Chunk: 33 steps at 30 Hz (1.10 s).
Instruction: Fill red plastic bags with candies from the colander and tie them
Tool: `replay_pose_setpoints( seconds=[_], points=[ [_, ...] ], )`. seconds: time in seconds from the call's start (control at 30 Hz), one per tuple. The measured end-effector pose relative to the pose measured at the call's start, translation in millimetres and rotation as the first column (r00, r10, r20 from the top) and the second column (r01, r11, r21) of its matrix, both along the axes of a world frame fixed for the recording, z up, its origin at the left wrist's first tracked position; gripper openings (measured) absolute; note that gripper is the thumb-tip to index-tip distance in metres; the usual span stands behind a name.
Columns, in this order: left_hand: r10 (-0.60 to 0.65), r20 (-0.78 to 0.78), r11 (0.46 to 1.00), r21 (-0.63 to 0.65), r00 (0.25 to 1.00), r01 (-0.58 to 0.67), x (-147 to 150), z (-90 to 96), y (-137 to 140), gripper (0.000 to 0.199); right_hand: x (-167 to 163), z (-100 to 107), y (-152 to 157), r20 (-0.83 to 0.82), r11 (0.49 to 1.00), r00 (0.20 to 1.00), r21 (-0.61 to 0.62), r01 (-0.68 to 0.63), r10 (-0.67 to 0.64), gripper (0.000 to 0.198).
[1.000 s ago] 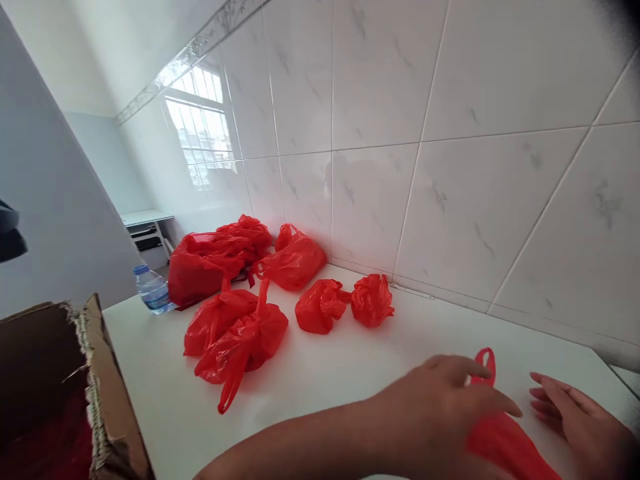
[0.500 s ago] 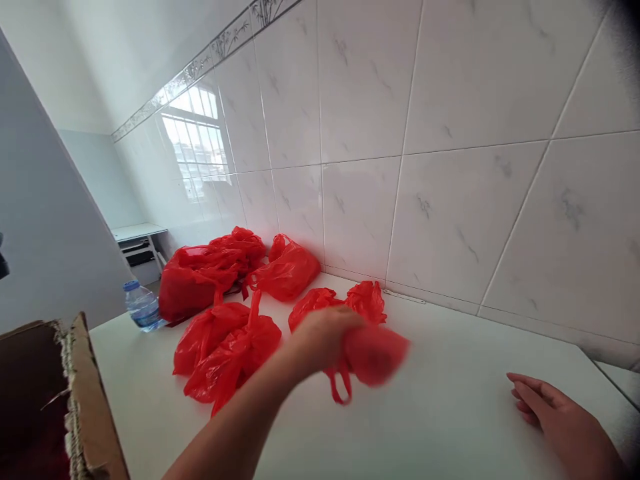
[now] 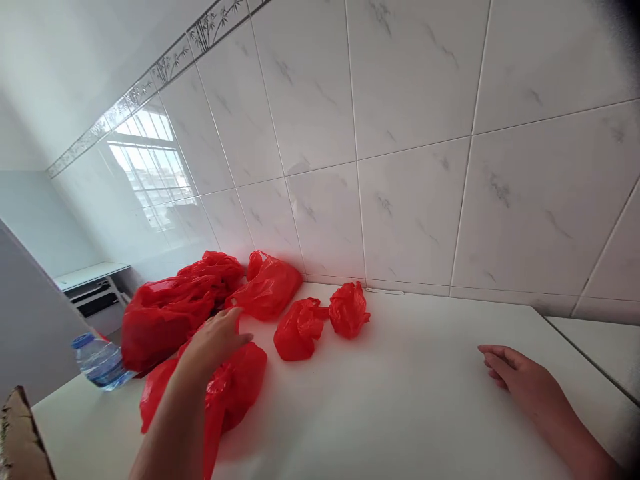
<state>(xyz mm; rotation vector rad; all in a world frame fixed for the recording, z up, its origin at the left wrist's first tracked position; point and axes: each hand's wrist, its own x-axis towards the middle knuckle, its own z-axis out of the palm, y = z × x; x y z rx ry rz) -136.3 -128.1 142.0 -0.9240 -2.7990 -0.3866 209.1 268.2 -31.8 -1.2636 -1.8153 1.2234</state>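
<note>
While left fingers (image 3: 231,319) arch, a red bag (image 3: 246,377) lies just below.

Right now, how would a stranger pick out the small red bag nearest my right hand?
Find the tiled wall, then the white table along its foot. Among the red bags there, it's the small crumpled bag closest to your right hand, the only one beside the thin pale strip.
</note>
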Motion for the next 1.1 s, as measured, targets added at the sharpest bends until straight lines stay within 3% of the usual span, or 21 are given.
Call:
replay_pose_setpoints(
  seconds=[0.1, 0.2, 0.27, 0.37, 0.5, 0.63, 0.73, 0.87, 0.93, 1.03, 1.07, 1.1],
  points=[
    [-0.163, 0.078, 0.981, 0.115, 0.983, 0.154, 25, -0.5, 38, 0.053, -1, 0, 0, -0.008, 1.000, 1.000, -0.010, -0.006, 0.006, 0.046],
    [-0.380, 0.136, 0.907, 0.251, 0.915, 0.339, 49, -9.6, 87, 0.049, -3, -1, 1, 0.024, 1.000, 1.000, -0.016, -0.013, 0.013, 0.047],
    [-0.465, 0.180, 0.850, 0.363, 0.867, 0.381, 60, -24.0, 122, 0.048, -4, -2, 0, 0.051, 1.000, 0.998, 0.011, -0.029, 0.028, 0.046],
    [-0.467, 0.250, 0.774, 0.579, 0.848, 0.256, 68, -54.0, 171, 0.053, -6, -3, -2, 0.074, 0.993, 0.996, 0.105, -0.056, 0.048, 0.045],
    [-0.359, 0.289, 0.729, 0.681, 0.888, 0.073, 72, -96.0, 218, 0.068, -9, 2, -9, 0.085, 0.969, 0.994, 0.235, -0.080, 0.061, 0.038],
    [-0.416, 0.357, 0.686, 0.727, 0.836, 0.031, 88, -132.9, 233, 0.069, -17, 15, -29, 0.068, 0.949, 0.989, 0.280, -0.144, 0.130, 0.036],
    [-0.534, 0.391, 0.634, 0.772, 0.749, 0.049, 107, -149.0, 231, 0.061, -33, 25, -53, -0.041, 0.958, 0.971, 0.178, -0.223, 0.234, 0.045],
    [-0.644, 0.301, 0.616, 0.749, 0.703, 0.243, 132, -149.3, 227, 0.037, -56, 30, -77, -0.190, 0.946, 0.940, -0.104, -0.307, 0.284, 0.061],
    [-0.693, 0.241, 0.576, 0.752, 0.680, 0.320, 143, -144.2, 225, 0.024, -62, 31, -83, -0.227, 0.926, 0.923, -0.149, -0.347, 0.309, 0.050],
    [-0.845, 0.196, 0.420, 0.819, 0.498, 0.391, 155, -137.5, 223, 0.031, -64, 32, -84, -0.349, 0.917, 0.888, -0.153, -0.368, 0.299, 0.027],
    [-0.879, 0.215, 0.387, 0.842, 0.425, 0.375, 157, -136.6, 223, 0.035, -63, 33, -84, -0.385, 0.916, 0.879, -0.164, -0.366, 0.282, 0.023],
    [-0.891, 0.255, 0.387, 0.859, 0.376, 0.335, 158, -136.6, 223, 0.035, -63, 33, -83, -0.411, 0.915, 0.871, -0.174, -0.365, 0.270, 0.020]
  ],
)
